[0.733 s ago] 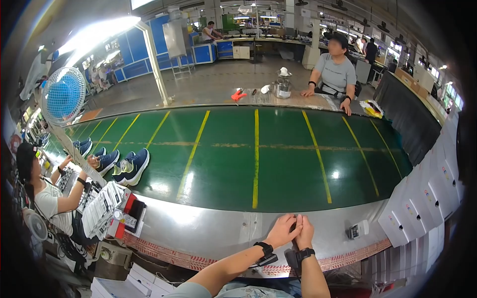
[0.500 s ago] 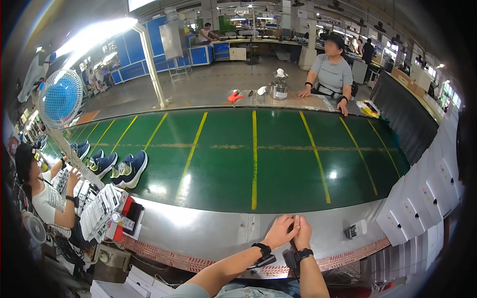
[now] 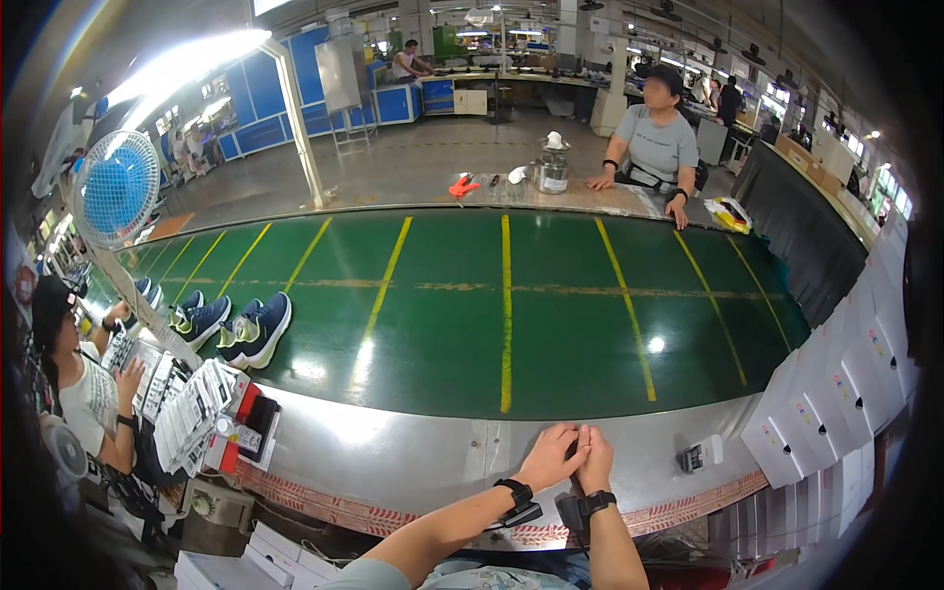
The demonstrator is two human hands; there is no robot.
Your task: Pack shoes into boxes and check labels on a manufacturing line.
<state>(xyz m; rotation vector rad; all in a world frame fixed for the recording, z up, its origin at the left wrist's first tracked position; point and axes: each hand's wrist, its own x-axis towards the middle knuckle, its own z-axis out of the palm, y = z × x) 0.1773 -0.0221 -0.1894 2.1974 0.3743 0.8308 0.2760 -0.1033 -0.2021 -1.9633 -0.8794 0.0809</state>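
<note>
My left hand (image 3: 553, 455) and my right hand (image 3: 596, 459) meet over the bare metal ledge (image 3: 383, 462), close to the green belt. The fingers of both are bent and pressed together at the tips. Whatever lies between them, if anything, is hidden. Each wrist wears a black band. To the right on the ledge stands a small white-and-grey object (image 3: 700, 453), apart from my hands. Navy shoes with white soles (image 3: 261, 332) sit in pairs at the left of the green conveyor belt (image 3: 560, 324), which is crossed by yellow lines.
White boxes (image 3: 806, 438) are stacked at right. Papers (image 3: 189, 423), a fan (image 3: 118, 189) and a seated person (image 3: 84, 398) are at left. Across the belt, another person (image 3: 657, 143) leans on a table with a metal canister (image 3: 553, 179) and a red-handled tool (image 3: 462, 187).
My hands stay together in nearly the same place. The person at left has lowered a raised hand toward the papers. The view has shifted slightly.
</note>
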